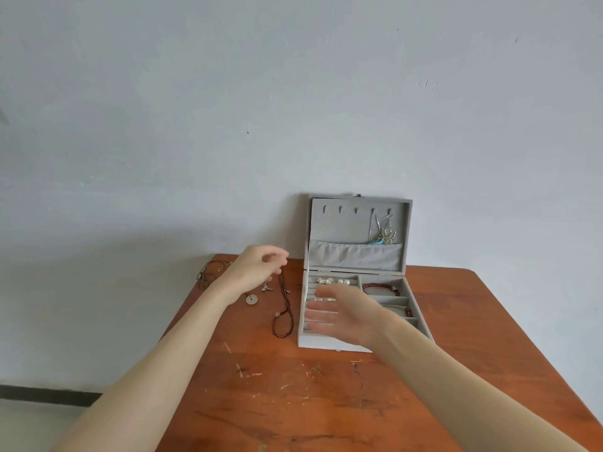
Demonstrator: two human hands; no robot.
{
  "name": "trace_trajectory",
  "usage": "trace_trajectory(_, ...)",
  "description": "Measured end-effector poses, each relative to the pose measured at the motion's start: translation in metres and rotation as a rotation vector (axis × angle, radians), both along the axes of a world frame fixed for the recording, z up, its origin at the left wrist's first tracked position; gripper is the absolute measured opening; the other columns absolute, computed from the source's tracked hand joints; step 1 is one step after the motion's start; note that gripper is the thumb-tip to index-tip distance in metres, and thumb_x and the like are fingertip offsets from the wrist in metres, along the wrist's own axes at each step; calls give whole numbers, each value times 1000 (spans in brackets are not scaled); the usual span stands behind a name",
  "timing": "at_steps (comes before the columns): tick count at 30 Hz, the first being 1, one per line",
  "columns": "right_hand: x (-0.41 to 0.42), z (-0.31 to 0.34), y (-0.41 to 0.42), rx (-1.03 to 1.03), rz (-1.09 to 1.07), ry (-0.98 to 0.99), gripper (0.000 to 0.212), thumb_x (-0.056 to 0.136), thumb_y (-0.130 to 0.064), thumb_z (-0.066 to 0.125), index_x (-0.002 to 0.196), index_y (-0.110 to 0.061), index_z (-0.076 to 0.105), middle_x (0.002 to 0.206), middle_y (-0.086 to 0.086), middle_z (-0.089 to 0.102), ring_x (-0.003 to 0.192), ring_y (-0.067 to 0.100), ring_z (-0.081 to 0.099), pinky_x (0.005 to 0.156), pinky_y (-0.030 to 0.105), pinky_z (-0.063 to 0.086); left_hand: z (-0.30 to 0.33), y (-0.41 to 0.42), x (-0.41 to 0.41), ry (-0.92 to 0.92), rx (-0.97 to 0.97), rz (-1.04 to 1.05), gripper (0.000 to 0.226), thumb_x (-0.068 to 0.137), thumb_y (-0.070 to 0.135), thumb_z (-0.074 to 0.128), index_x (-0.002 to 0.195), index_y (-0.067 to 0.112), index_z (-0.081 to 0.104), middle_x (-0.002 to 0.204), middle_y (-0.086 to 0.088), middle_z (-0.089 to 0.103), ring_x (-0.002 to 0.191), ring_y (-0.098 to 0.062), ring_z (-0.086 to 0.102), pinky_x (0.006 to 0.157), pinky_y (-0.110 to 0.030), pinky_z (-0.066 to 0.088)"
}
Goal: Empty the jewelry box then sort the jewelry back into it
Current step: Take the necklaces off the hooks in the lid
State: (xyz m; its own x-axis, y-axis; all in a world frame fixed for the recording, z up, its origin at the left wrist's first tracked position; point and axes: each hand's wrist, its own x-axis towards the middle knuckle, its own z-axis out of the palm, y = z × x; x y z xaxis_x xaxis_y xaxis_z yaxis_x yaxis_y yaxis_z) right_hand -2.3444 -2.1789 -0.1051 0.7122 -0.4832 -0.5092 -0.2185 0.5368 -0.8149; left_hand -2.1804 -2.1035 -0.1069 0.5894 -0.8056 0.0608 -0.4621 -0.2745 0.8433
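Right hand, fingers straight and spread, hovers over the ring rows of the open grey jewelry box near the table's far edge. Left hand, fingers curled, pinches a dark cord necklace trailing onto the table left of the box. Red bead bracelet lies in the box's right rear compartment.

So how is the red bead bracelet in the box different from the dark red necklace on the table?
The red bead bracelet lies inside a compartment at the right of the grey jewelry box; the dark red necklace lies outside it, on the wooden table. The bracelet curls in a short arc, while the necklace stretches out in a long thin loop. The necklace carries a pale bead; the bracelet shows none. Both are reddish and beaded.
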Motion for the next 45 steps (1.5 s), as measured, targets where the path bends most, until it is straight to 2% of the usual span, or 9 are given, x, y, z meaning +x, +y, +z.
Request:
trace_trajectory(3,-12,4,-16,-235,-3,99,14,95,-14,47,104,-6,54,103,11,55,95,25,56,88,39,48,4,-4,-18,-310,25,-42,27,95,22,47,118,19,59,107,10,60,97,-4,55,84,-17,40)
trace_trajectory(6,-19,6,-41,-570,-22,195,23,93,-15,46,113,-7,55,94,6,57,88,21,57,76,33,50,4,-18,-32,-488,13,-71,28,95,19,46,121,17,57,112,5,61,95,-5,55,80,-17,41)
trace_trajectory(10,-23,10,-76,-906,-50,282,28,92,-19,47,117,-11,55,101,5,61,89,22,62,75,32,48,1,-46,-45,-684,-21,-74,28,94,17,47,121,13,56,117,0,60,105,-14,53,85,-22,40)
trace_trajectory(16,-8,17,-131,-1212,-204,352,23,90,-16,47,105,-11,64,93,10,65,85,27,59,73,33,47,-6,-108,-51,-743,-49,-5,27,94,16,46,118,11,59,115,-3,61,109,-20,50,90,-29,40)
trace_trajectory(19,5,17,-149,-1348,-259,423,25,90,-17,47,106,-14,66,100,10,67,94,30,59,84,37,47,-12,-134,-54,-762,-52,70,26,95,19,46,114,14,61,111,-2,62,108,-21,45,87,-30,37)
trace_trajectory(24,23,8,-175,-1555,-323,527,20,88,-17,47,96,-14,66,98,6,67,99,27,54,85,36,32,-19,-168,-62,-736,-52,245,22,92,30,50,105,21,66,108,2,62,110,-23,38,84,-33,25)
trace_trajectory(28,27,0,-183,-1684,-350,552,18,88,-19,48,90,-14,65,95,4,66,97,24,52,82,34,27,-23,-184,-67,-742,-70,357,26,88,41,54,99,22,68,105,2,62,108,-22,40,83,-35,25)
trace_trajectory(36,29,-8,-184,-1777,-349,525,22,90,-21,44,87,-13,64,91,2,66,92,23,51,76,33,21,-26,-191,-75,-767,-86,399,24,90,32,51,98,19,70,98,0,64,103,-23,41,78,-34,21)
trace_trajectory(45,29,-3,-185,-1719,-355,490,24,91,-19,42,83,-10,63,87,6,66,86,27,54,79,33,28,-16,-188,-63,-757,-102,424,19,87,25,53,88,19,70,95,-1,65,102,-24,43,74,-31,19)
